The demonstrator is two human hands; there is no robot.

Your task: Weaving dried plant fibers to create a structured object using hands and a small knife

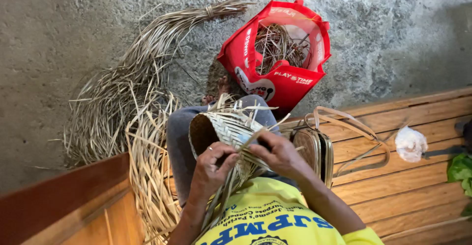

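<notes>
- Yellow printed shirt (pixel 275 228) fills the lower centre of the frame, nearest the camera; the person sits on a wooden slatted bench (pixel 408 186).
- Left hand (pixel 214 169), centre frame, is closed on loose dried leaf strips (pixel 223 196) trailing down from the work; a ring shows on one finger.
- Right hand (pixel 280 154), just beside it, pinches a strip against the wall of the half-woven basket (pixel 228 129), which rests on the knee, open mouth facing left.
- Unwoven strip ends stick out around the basket rim.
- Bundle of dried leaf strips (pixel 137 78) lies on the concrete floor (pixel 49 28), upper left; more strips spill beside the bench at lower left.
- Red tote bag (pixel 278 53), upper centre, holds further strips.
- Finished woven bag with handles (pixel 319 149) stands on the bench beside the right arm; a white crumpled bag (pixel 410 144) lies at right.
- Risk, as judged: dry strips may split or slip if either grip loosens, slackening the weave.
</notes>
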